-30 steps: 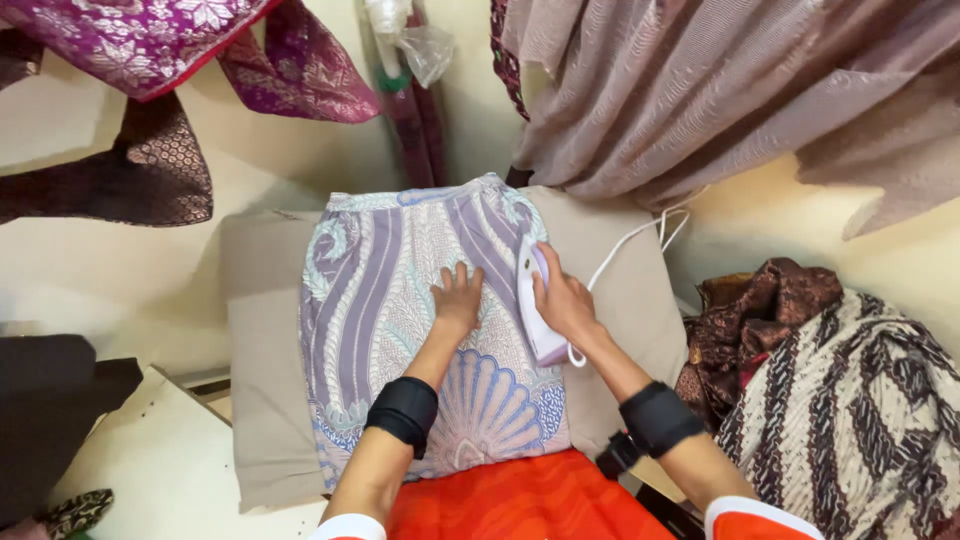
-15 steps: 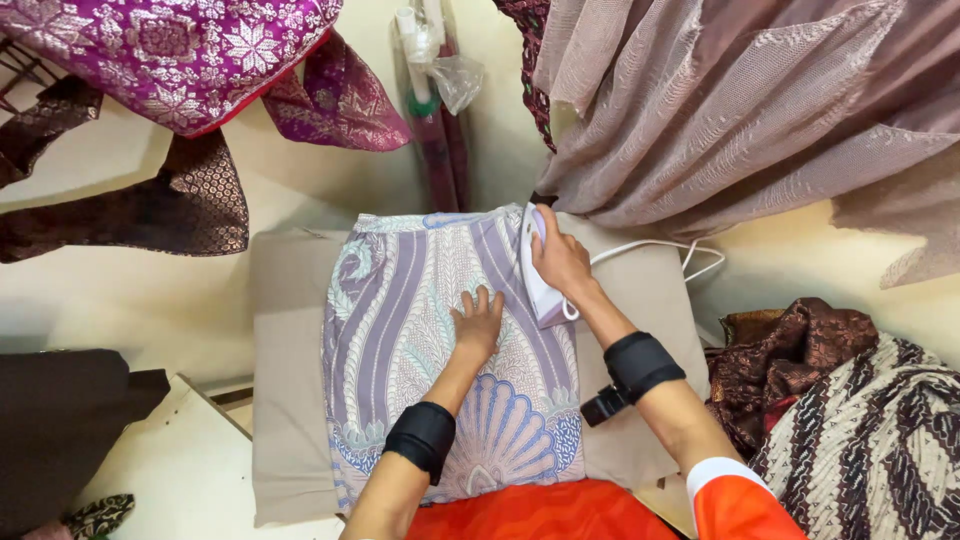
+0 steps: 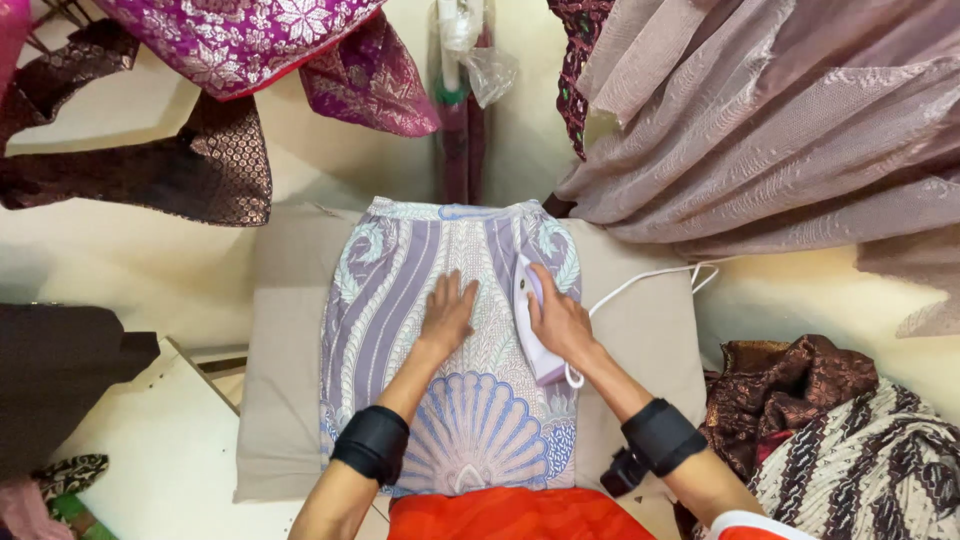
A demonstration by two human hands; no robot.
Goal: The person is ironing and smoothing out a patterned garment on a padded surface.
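Iron (image 3: pixel 533 325) on patterned cloth (image 3: pixel 455 400) | right hand (image 3: pixel 560 322) grip clenched around it | left hand (image 3: pixel 446 312) flat, released, beside

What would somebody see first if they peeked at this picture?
Probably the purple-and-blue patterned cloth spread flat on the beige pad in the middle. The left hand presses down on it, while the right hand grips a white iron beside it. Shiny magenta fabric hangs top left, and pinkish-brown drapes top right.

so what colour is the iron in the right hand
White with a pale purple handle, the iron in the right hand; head view.
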